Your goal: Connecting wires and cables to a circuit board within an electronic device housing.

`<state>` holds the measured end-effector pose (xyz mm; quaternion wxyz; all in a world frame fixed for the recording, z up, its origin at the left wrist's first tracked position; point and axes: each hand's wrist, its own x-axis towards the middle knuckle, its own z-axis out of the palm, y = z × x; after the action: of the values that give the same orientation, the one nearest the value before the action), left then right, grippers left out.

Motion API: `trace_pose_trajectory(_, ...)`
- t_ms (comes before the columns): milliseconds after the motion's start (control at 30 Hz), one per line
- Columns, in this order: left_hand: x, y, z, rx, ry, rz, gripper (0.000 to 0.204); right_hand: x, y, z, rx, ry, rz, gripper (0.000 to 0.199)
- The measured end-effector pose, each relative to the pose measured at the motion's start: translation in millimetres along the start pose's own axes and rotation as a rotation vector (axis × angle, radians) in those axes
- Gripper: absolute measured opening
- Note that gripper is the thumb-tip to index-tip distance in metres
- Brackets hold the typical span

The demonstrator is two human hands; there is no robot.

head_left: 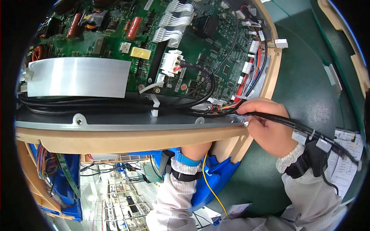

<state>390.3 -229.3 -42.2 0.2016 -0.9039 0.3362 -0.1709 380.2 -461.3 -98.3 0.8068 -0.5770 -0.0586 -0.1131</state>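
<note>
My right hand [271, 127] is closed at the lower right corner of a metal chassis [173, 122], thumb and forefinger pinching a black cable [269, 116]. From the pinch the cable runs right over the hand, with white label tags on it, to a loose end. Beside the fingertips, thin coloured wires [236, 104] meet the edge of a green circuit board [216, 57]. My left hand [197, 150] reaches in beneath the beige frame [127, 141]; its wrist wears a blue strap, and its fingers are hidden.
Black cables [77, 104] lie along the chassis, held by a white tie [155, 106]. A silver plate [79, 77] covers part of the board. Blue bins [219, 179] stand below the frame, where a yellow cord [211, 188] hangs. Printed papers [345, 165] lie at the right.
</note>
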Motion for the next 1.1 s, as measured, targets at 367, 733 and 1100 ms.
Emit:
trace_pose_trajectory(367, -4, -1, 1, 0.015, 0.005, -0.028, 0.011, 5, 4, -3, 0.032, -0.052, -0.044, 0.017)
trace_pose_trajectory(733, 1, -1, 4, -0.089, -0.061, -0.022, 0.019, 7, 3, -5, 0.119, -0.083, 0.014, 0.015)
trace_pose_trajectory(1100, -4, -4, 7, -0.052, -0.013, -0.006, 0.022, 10, 3, -10, 0.033, -0.183, -0.036, 0.02)
